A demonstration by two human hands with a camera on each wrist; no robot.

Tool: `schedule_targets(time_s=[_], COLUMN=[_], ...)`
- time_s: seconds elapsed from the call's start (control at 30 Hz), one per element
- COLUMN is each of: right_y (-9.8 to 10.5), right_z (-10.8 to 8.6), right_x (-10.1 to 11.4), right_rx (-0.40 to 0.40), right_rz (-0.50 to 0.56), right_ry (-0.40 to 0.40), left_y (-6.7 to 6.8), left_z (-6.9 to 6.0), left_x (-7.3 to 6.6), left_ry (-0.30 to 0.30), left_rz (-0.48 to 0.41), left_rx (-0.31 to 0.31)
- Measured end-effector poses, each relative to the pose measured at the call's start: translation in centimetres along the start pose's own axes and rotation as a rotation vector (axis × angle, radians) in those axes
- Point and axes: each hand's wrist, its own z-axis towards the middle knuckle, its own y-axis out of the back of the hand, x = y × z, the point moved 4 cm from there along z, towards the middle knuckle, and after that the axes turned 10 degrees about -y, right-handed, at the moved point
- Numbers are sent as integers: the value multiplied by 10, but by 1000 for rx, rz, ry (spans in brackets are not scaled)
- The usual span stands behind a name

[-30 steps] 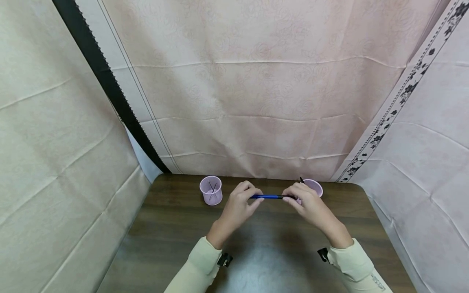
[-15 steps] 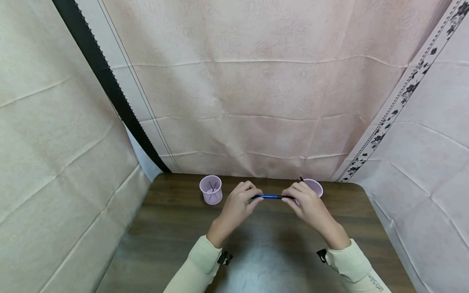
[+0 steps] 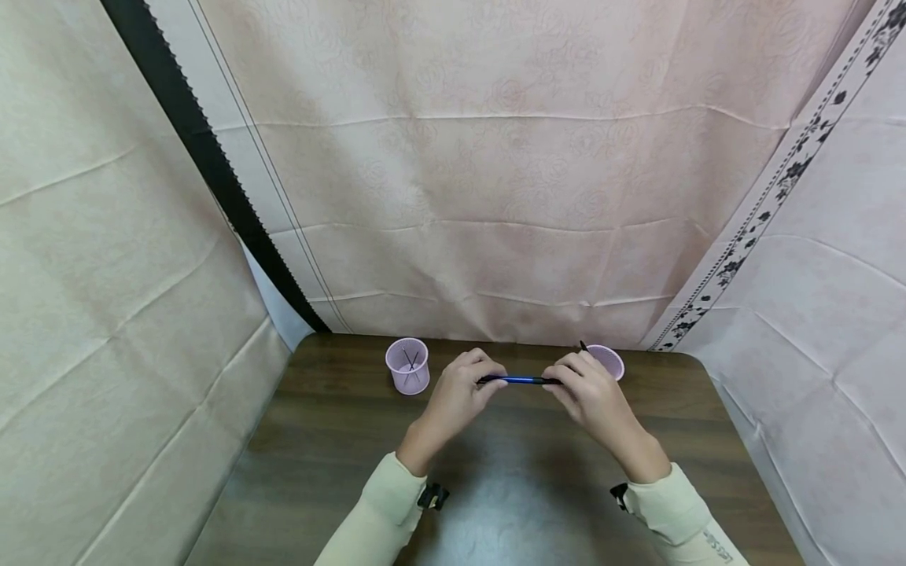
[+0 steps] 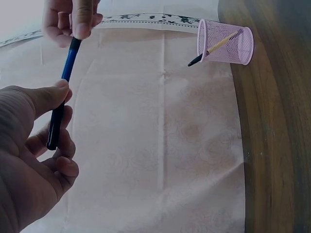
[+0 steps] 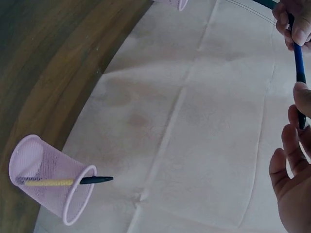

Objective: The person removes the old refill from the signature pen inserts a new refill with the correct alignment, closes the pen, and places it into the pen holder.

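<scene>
Between both hands a blue pen (image 3: 524, 380) with dark ends is held level above the table, in front of the two cups. My left hand (image 3: 456, 397) pinches its left end between thumb and fingers; in the left wrist view the black end (image 4: 54, 131) sticks out past the thumb. On the other side my right hand (image 3: 598, 405) pinches the dark right end, whose tip (image 5: 302, 121) shows below the thumb in the right wrist view. Close behind the right hand stands a pink mesh cup (image 3: 610, 360), partly hidden by it, holding a yellow pen with a black end (image 5: 96, 179).
A second pink mesh cup (image 3: 408, 369) stands to the left, with thin dark crossing lines visible inside. The brown wooden table (image 3: 340, 472) ends just behind the cups. Pale patterned cloth (image 3: 495, 196) hangs at the back and sides.
The blue pen has shifted slightly left, and the right hand has moved a little left with it. The left hand stays almost in place. Both cups stand where they were.
</scene>
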Motion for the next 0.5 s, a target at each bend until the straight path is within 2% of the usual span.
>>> schedule_targets(time_s=[0.17, 0.37, 0.5], right_y=[-1, -1, 0], right_z=[-2, -4, -3], right_x=[-4, -7, -6], right_rx=[42, 72, 88], right_rz=[49, 74, 79], right_ry=[-73, -121, -155], left_y=[-2, -2, -3], left_z=[-1, 0, 0], left_x=[0, -5, -7], left_ry=[0, -34, -34], left_rz=[27, 97, 91], left_rx=[-15, -15, -6])
